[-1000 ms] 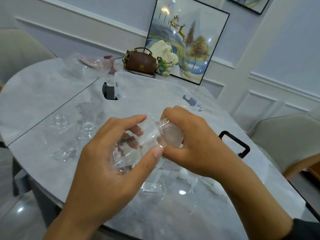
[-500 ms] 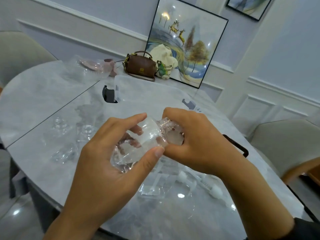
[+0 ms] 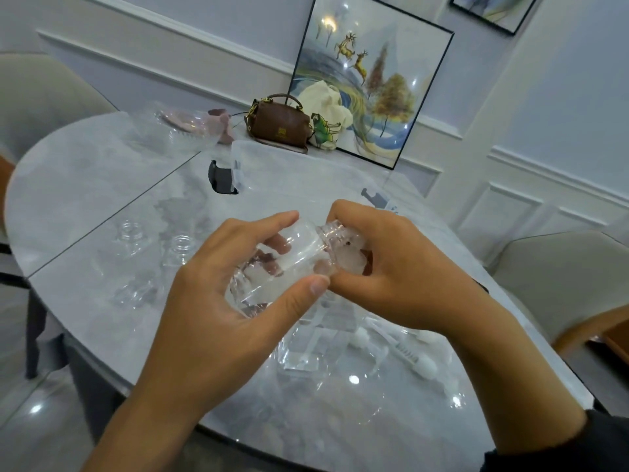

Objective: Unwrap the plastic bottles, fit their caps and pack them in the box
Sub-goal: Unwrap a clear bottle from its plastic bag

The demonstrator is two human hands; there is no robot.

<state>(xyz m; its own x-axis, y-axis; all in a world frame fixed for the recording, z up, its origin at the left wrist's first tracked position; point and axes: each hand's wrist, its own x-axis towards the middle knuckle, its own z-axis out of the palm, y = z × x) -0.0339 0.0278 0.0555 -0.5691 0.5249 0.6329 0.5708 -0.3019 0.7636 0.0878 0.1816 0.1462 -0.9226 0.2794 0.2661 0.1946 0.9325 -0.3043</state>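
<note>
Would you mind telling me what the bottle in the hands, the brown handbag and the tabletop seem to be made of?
Bottle: clear glossy plastic, likely; the left hand shows through it.
Handbag: brown leather or imitation, smooth with a soft sheen.
Tabletop: marble or marble-look slab, going by grey veining; polished, faint reflections.

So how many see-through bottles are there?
3 clearly: the clear plastic bottle gripped by the left hand and right hand, plus a far upright bottle and a near upright bottle left of them. Others may hide among clear wrapping.
</note>
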